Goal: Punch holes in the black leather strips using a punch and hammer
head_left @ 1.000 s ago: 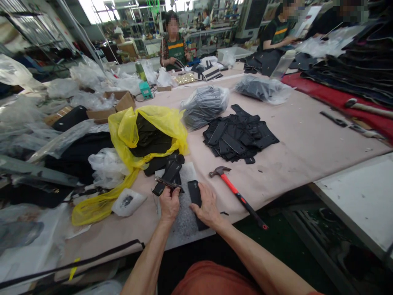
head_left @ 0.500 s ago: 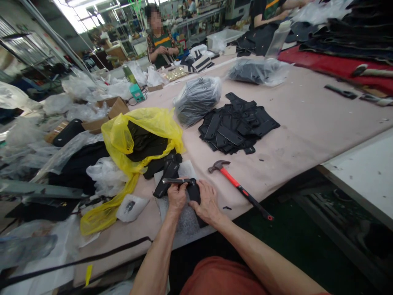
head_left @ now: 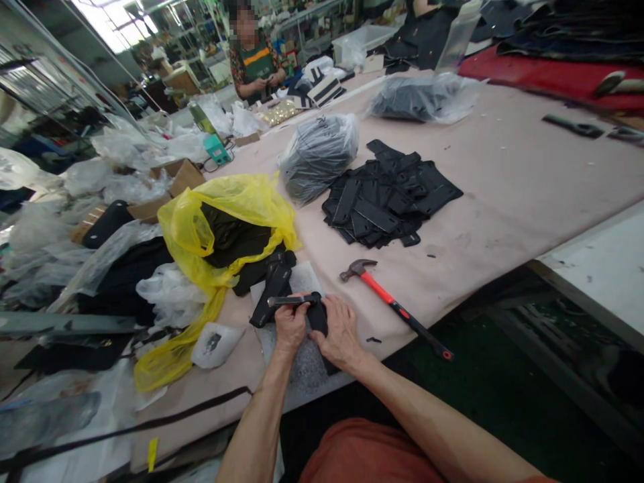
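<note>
My left hand (head_left: 290, 328) is closed around a slim metal hand tool (head_left: 286, 300) with a dark, rounded end. That end meets the top of a black flat piece (head_left: 318, 318), which my right hand (head_left: 341, 333) grips along its right side. Both hands are close together above a pale, speckled board (head_left: 308, 362). Just left of them, finished-looking black pieces (head_left: 272, 288) lie crossed over one another. A claw hammer (head_left: 385, 298) with a red and black handle rests on the table to the right. My fingers hide part of the tool and the piece.
A loose pile of black pieces (head_left: 387, 194) lies beyond the hammer. An open yellow plastic bag (head_left: 174, 225) with dark pieces stands at the left, beside crumpled clear plastic. Wrapped bundles (head_left: 322, 157) sit farther back. Across the table, a person (head_left: 256, 64) handles something small.
My view has shifted slightly, so the table's far side sits higher in the picture. Both hands keep the same hold on the tool and black piece.
</note>
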Motion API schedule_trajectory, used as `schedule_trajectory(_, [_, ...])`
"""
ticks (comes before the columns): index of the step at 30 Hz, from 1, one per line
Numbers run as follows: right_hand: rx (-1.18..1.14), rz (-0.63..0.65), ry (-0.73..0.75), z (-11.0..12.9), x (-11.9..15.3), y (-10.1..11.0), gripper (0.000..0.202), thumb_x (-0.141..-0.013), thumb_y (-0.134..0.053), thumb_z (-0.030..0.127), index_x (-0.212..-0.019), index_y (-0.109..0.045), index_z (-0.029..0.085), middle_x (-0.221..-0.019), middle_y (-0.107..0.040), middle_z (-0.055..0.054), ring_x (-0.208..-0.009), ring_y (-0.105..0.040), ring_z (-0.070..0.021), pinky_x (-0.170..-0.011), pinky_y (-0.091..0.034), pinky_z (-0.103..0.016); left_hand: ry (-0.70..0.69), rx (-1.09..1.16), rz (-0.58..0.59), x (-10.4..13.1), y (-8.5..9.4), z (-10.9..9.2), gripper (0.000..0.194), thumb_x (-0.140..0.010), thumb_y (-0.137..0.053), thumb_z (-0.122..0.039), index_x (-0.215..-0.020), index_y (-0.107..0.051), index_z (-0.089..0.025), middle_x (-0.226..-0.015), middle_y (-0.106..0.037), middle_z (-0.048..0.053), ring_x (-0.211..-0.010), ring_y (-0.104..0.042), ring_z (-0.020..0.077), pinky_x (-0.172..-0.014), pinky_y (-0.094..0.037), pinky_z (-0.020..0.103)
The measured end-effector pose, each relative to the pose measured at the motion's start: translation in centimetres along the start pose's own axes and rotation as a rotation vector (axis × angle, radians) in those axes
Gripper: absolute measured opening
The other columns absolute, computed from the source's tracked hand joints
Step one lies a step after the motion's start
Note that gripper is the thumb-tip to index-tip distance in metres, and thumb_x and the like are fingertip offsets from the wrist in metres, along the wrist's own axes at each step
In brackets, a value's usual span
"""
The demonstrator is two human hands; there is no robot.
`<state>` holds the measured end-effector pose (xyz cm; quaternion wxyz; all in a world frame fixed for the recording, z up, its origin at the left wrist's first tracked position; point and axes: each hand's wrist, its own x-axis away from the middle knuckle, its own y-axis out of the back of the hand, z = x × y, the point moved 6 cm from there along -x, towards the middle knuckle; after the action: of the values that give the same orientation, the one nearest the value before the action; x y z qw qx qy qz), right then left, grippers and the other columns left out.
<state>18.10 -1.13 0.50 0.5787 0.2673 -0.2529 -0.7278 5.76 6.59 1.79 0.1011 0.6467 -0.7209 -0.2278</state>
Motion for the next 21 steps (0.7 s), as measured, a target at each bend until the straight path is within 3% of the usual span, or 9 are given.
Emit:
schedule_trajectory(8, [0.034,0.023,0.000,-0.1,0.1,-0.3,0.073,-0.071,-0.063,0.030,-0.138,-0.040,0.010,-0.143,-0.040,-0.020,-0.135,-0.032,-0.0332,-0.111,-0.022,-0.051,-0.103,-0.169,0.036,-0.1,-1.2,-0.5,0.017,-0.086,-0.053,-0.024,-0.095,-0.067,-0.020,-0.097,-0.073,0.007,-0.096,-0.068,0.0213,-0.091,-0.052,0.036])
schedule_trajectory(11, [0.046,0.050,0.034,0.0,-0.1,0.4,0.065,-0.076,-0.061,0.034,-0.135,-0.043,0.013,-0.141,-0.044,-0.018,-0.132,-0.036,-0.0326,-0.108,-0.026,-0.050,-0.136,-0.208,0.052,-0.2,-1.7,-0.6,0.018,-0.087,-0.052,-0.022,-0.098,-0.067,-0.021,-0.099,-0.073,0.007,-0.096,-0.068,0.0209,-0.089,-0.053,0.035])
schedule_trajectory(14, [0.103,0.008,0.060,-1.2,-0.4,3.0,0.047,-0.084,-0.055,0.034,-0.126,-0.051,0.016,-0.135,-0.050,-0.015,-0.126,-0.043,-0.0297,-0.104,-0.032,-0.045,-0.157,-0.233,0.054,-0.1,-1.9,-0.5,0.019,-0.088,-0.051,-0.021,-0.099,-0.066,-0.021,-0.098,-0.073,0.006,-0.095,-0.069,0.0210,-0.087,-0.053,0.034])
schedule_trajectory(17, [0.301,-0.091,-0.015,-4.4,-0.8,7.1,0.045,-0.082,-0.057,0.030,-0.124,-0.051,0.015,-0.131,-0.050,-0.017,-0.120,-0.045,-0.0323,-0.098,-0.035,-0.046,-0.162,-0.278,0.063,0.0,-2.0,-0.5,0.019,-0.087,-0.052,-0.020,-0.101,-0.064,-0.021,-0.097,-0.073,0.006,-0.094,-0.069,0.0214,-0.085,-0.053,0.034])
schedule_trajectory(21, [0.482,0.035,-0.134,-9.0,-1.2,10.3,0.027,-0.080,-0.059,0.029,-0.103,-0.056,0.016,-0.102,-0.059,-0.017,-0.096,-0.054,-0.0304,-0.080,-0.042,-0.041,-0.156,-0.364,0.081,0.1,-2.3,-0.6,0.015,-0.088,-0.052,-0.022,-0.098,-0.063,-0.021,-0.093,-0.072,0.007,-0.089,-0.069,0.0223,-0.081,-0.053,0.032])
